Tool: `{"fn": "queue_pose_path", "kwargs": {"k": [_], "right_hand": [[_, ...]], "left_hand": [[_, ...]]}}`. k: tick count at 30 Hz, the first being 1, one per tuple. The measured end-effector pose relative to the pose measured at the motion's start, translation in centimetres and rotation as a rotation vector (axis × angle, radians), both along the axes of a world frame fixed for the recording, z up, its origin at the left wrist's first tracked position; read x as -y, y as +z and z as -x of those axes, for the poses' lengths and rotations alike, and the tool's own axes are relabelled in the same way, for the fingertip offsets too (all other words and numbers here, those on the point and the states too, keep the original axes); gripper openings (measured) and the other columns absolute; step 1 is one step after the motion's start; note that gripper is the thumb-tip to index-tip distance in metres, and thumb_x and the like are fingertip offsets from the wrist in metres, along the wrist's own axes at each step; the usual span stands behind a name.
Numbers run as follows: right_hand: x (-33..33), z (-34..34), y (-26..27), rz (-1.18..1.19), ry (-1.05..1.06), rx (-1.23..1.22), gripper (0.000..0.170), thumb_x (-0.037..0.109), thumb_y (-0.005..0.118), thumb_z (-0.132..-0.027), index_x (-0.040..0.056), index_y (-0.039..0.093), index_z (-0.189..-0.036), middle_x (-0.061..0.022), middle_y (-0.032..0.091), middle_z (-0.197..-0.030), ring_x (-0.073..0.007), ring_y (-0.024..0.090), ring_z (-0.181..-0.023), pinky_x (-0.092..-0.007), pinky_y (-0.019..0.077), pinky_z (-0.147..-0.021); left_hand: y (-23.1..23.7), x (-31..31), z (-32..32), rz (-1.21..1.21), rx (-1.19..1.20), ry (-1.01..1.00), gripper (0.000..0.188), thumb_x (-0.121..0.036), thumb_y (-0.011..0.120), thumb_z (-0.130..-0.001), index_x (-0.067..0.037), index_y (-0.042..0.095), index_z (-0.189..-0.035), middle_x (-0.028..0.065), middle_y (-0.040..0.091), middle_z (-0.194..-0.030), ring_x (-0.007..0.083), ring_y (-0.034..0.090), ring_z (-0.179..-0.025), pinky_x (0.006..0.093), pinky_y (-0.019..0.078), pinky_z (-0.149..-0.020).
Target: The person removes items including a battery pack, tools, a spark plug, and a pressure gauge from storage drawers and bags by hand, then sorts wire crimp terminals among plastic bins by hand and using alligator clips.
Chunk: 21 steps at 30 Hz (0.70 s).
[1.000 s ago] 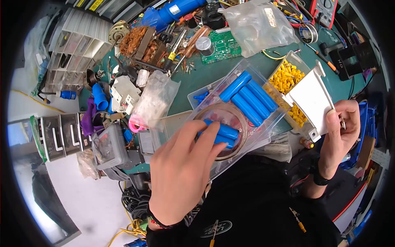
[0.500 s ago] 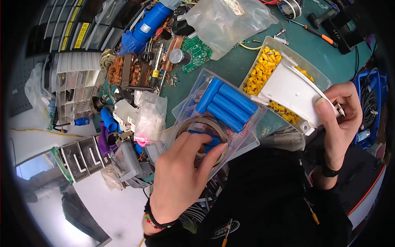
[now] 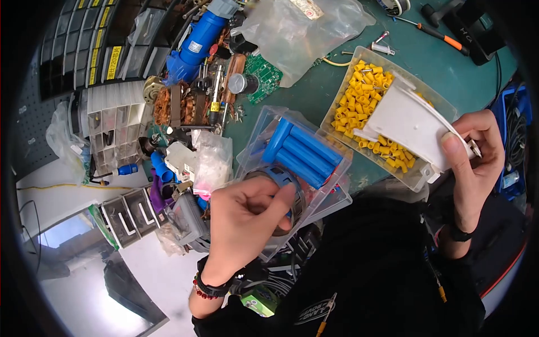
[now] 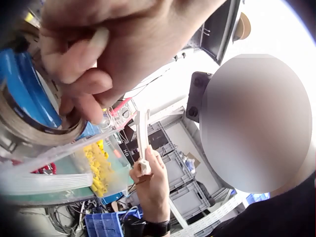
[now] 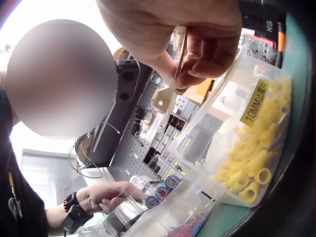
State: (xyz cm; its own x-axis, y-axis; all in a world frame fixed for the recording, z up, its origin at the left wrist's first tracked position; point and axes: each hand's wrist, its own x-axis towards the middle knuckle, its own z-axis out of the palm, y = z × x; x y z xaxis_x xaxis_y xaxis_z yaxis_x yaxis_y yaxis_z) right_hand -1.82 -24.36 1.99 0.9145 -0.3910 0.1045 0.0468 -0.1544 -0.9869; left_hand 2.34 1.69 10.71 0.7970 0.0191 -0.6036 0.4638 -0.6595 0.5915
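In the head view, my left hand has curled fingers and thumb at the rim of a coil of metal strip, pinching it over a clear plastic box. Blue cells show inside the ring in the left wrist view, where the coil is close under the fingertips. Several blue cylindrical cells lie side by side in the box's far part. My right hand pinches a curved white plastic piece by its edge, above an open bin of yellow wire caps.
A plastic bag, green circuit board and blue plug lie at the back. Copper windings and loose parts clutter the left. A screwdriver lies at the back right. Small drawers stand far left.
The left fingers have moved from the blue cells inside the ring to the coil's rim, curling more. The right hand keeps the white piece over the bin. The head view has shifted.
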Motion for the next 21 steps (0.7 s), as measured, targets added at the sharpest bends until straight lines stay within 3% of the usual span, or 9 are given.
{"fn": "queue_pose_path", "kwargs": {"k": [5,13,17,21], "right_hand": [[0.2,0.1,-0.7,0.020,-0.011,0.021,0.018,0.009,0.073,-0.082,0.0035,0.057,-0.088,0.0003,0.058,-0.073,-0.0026,0.049,-0.063,-0.0162,0.0330,-0.059],[0.1,0.1,-1.1,0.099,-0.024,0.007,0.018,0.012,0.072,-0.084,0.0042,0.057,-0.090,0.0003,0.058,-0.073,-0.0027,0.049,-0.065,-0.0164,0.0333,-0.060],[0.3,0.4,-1.0,0.098,0.003,-0.022,0.018,0.013,0.072,-0.084,0.0041,0.057,-0.090,0.0009,0.058,-0.073,-0.0023,0.048,-0.064,-0.0161,0.0324,-0.060],[0.2,0.4,-0.9,0.104,0.015,-0.036,0.018,0.013,0.072,-0.085,0.0039,0.057,-0.090,0.0012,0.058,-0.072,-0.0017,0.048,-0.063,-0.0160,0.0314,-0.059]], "left_hand": [[2.0,-1.3,1.9,0.149,-0.016,0.170,0.017,-0.006,0.063,-0.092,0.003,0.060,-0.077,0.0078,0.064,-0.059,0.0039,0.048,-0.042,0.0184,0.0319,-0.039],[1.9,-2.8,3.4,0.257,0.054,0.204,0.021,-0.007,0.064,-0.092,0.000,0.054,-0.074,0.0093,0.064,-0.061,0.0051,0.049,-0.042,0.0192,0.0311,-0.039],[1.8,-2.3,3.2,0.235,0.081,0.182,0.018,-0.005,0.065,-0.090,0.000,0.056,-0.076,0.0075,0.064,-0.061,0.0051,0.052,-0.045,0.0185,0.0330,-0.040],[0.3,-1.0,2.5,0.066,0.162,0.098,0.015,-0.008,0.070,-0.088,0.003,0.063,-0.080,0.0041,0.064,-0.060,0.0049,0.057,-0.048,0.0186,0.0360,-0.042]]}}
